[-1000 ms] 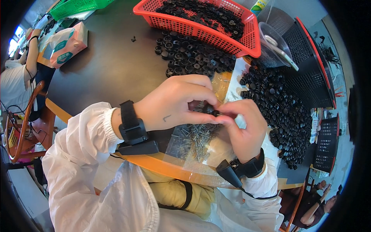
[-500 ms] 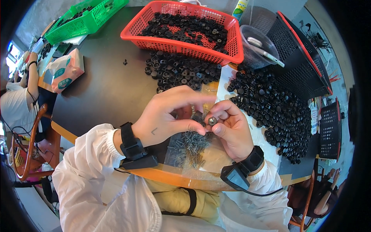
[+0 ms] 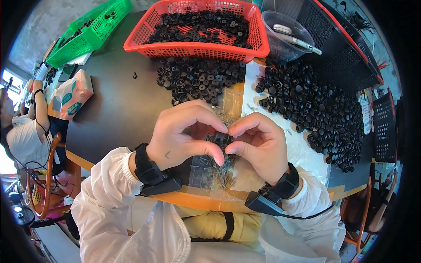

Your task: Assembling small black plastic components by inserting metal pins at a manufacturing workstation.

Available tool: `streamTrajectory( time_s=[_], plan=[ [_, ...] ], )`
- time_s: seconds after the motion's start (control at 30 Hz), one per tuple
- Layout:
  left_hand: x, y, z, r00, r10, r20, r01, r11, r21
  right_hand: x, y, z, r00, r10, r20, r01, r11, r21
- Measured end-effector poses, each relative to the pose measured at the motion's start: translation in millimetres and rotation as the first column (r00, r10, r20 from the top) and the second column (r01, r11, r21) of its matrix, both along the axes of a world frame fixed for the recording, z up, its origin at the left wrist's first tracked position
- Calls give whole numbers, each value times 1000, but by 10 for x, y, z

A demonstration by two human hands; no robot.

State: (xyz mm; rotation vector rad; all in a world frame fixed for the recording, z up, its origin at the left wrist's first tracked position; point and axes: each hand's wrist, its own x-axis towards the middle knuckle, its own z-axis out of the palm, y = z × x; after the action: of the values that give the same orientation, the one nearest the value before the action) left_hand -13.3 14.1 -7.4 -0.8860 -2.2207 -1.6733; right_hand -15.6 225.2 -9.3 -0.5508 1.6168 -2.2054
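My left hand (image 3: 184, 138) and my right hand (image 3: 258, 147) meet fingertip to fingertip over the table's near edge. Together they pinch a small black round part (image 3: 220, 139); most of it is hidden by my fingers. Under my hands lies a clear plastic bag of small dark screws (image 3: 215, 173). Beyond my hands a heap of black round parts (image 3: 199, 81) sits on the dark table (image 3: 118, 109). A larger heap of black parts (image 3: 315, 109) spreads at the right. Both wrists carry black bands.
A red basket (image 3: 197, 48) full of black parts stands at the back, a green basket (image 3: 94, 28) at the back left. A clear tub (image 3: 285, 35) and black crates (image 3: 346, 57) are at the right. A tissue pack (image 3: 72, 94) lies left; another person (image 3: 26, 127) sits there.
The view has tilted, so the baskets and heaps sit lower in the picture. My hands stay together on the small part, with the fingertips now pressed closer around it.
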Motion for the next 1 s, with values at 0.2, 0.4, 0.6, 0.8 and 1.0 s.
streamTrajectory(
  time_s=[0.2, 0.4, 0.6, 0.8, 1.0],
  plan=[
    [-10, -2, -20, 999, -32, -8, 32, 999, 12, 17, -7, 17, 1000, -4, -2, 4, 1000, 23],
    [53, 22, -36, 994, -12, 110, 8, 999, 35, 7, -11, 8, 1000, -17, -7, 17, 999, 38],
    [76, 40, -67, 967, -20, 254, -23, 986, 165, 8, -13, 0, 1000, -15, 6, 15, 999, 34],
    [75, 32, -43, 972, -41, 233, 9, 991, 133, 9, -24, -12, 1000, -21, 13, 21, 999, 30],
    [89, 42, -45, 974, 18, 226, -55, 986, 159, 8, -17, 14, 1000, -19, -1, 19, 998, 54]
  ],
)
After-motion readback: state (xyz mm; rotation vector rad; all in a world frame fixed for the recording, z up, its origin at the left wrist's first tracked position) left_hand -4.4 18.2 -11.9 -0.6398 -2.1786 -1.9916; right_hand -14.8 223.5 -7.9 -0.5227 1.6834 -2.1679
